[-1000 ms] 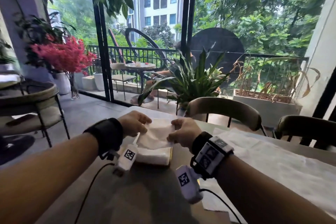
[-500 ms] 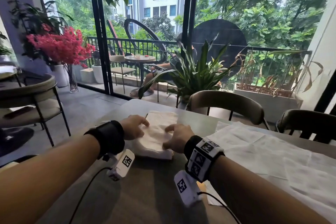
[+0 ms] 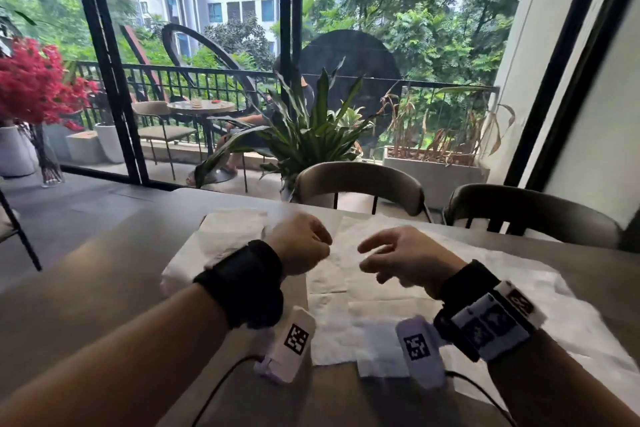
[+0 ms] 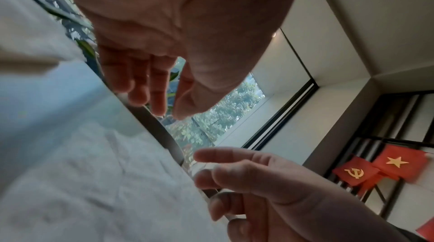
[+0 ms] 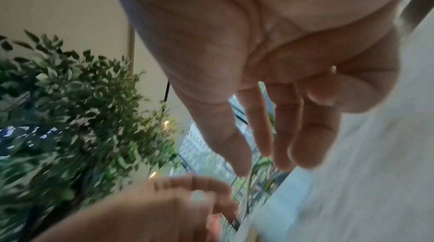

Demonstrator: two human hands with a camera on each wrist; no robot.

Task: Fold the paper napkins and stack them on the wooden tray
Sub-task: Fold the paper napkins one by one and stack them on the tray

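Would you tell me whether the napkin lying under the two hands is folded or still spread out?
Spread out: the napkin lies flat on the table, crease lines showing.

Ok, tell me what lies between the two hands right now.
In the head view, only flat unfolded napkins on the table show in the gap between the left hand and the right hand. Neither hand holds anything.

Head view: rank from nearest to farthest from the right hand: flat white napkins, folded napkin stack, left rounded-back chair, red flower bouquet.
From the right hand:
1. Flat white paper napkins, directly beneath it.
2. Folded white napkin stack, to its left, past the left hand.
3. Rounded-back chair, across the table.
4. Red flower bouquet, far left, by the glass.
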